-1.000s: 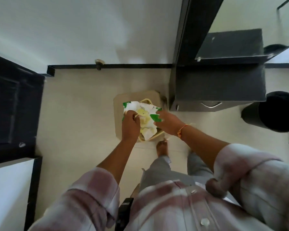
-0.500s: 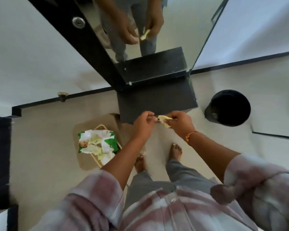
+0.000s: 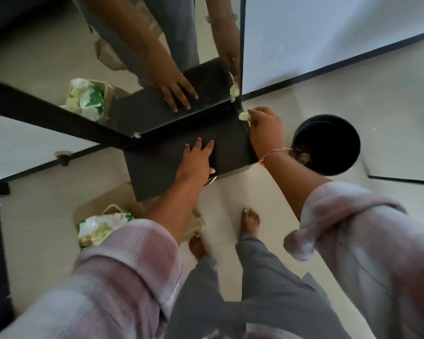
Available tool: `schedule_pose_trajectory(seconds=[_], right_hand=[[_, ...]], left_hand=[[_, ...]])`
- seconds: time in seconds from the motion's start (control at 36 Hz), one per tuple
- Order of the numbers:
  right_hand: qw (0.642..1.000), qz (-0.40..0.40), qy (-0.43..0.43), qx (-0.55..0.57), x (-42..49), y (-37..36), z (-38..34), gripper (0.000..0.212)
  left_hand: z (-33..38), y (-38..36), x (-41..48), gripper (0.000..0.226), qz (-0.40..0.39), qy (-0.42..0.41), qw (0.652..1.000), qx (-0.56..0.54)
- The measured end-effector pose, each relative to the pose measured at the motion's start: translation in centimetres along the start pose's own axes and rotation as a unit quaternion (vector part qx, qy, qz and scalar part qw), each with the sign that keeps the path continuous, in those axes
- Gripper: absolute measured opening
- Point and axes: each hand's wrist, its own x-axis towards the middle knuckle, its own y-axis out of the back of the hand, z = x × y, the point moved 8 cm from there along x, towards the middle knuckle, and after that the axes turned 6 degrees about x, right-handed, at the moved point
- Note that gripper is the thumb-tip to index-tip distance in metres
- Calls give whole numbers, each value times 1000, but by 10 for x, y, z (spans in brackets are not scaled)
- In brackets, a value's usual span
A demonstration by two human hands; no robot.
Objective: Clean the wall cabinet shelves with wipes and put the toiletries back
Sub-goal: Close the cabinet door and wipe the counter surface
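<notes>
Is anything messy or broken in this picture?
Nothing looks broken or spilled. Only the wipes pack below the cabinet looks messy: it lies open, crumpled wipes bulging out. The right hand pinches a wipe at the cabinet's corner; the left hand rests flat on top.

The cabinet [image 3: 162, 167] is charcoal black; the wipe [image 3: 243, 116] is pale yellow; the wipes pack [image 3: 99, 226] is white with green patches; the bin [image 3: 328, 143] is black; the sleeves [image 3: 123, 260] are pink-and-white checked; the trousers [image 3: 267, 289] are grey; the floor [image 3: 353, 101] is cream.
</notes>
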Motion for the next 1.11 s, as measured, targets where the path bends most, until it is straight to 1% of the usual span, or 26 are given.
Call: schedule_pose_trajectory(seconds=[0.06,0.14,0.31,0.39,0.47,0.58,0.69,0.78,0.86,0.92,1.0,1.06,1.11], right_hand=[[999,26,-26,36,8,1,4,27],[997,35,-38,48,17,-2,9,25],[1000,1,-20,13,27,-17,8,17],[1000,1,-10,-2,27,-22,8,18],[999,-8,22,-37,29,-25,4,22],[990,-59,76,-99,25,-32,0,25],[971,-102,129,-175,7,-31,0,21],[945,-157,146,-246,-13,-29,3,20],[930,-205,146,-270,-27,-21,6,24],[933,-196,155,-260,-26,-10,2,28],[946,-135,199,-219,-11,1,-16,26],[941,-121,227,-219,1,-4,-27,27],[935,-126,241,-229,9,-15,-34,26]], left_hand=[[0,-4,3,87,3,2,1000,20],[0,-8,7,89,1,3,999,39],[1,-11,13,89,-5,-6,998,61],[1,-12,15,88,-11,-8,997,74],[1,-12,16,88,-16,-12,997,76],[2,-11,16,87,-27,-14,997,75],[3,-10,12,87,-27,-17,997,73],[4,-9,10,86,-32,-18,997,67],[4,-9,8,87,-33,-18,997,69],[5,-9,8,87,-37,-21,997,72],[5,-9,12,89,-63,-16,994,83],[4,-9,16,90,-81,-10,993,87],[3,-10,17,91,-91,-7,992,91]])
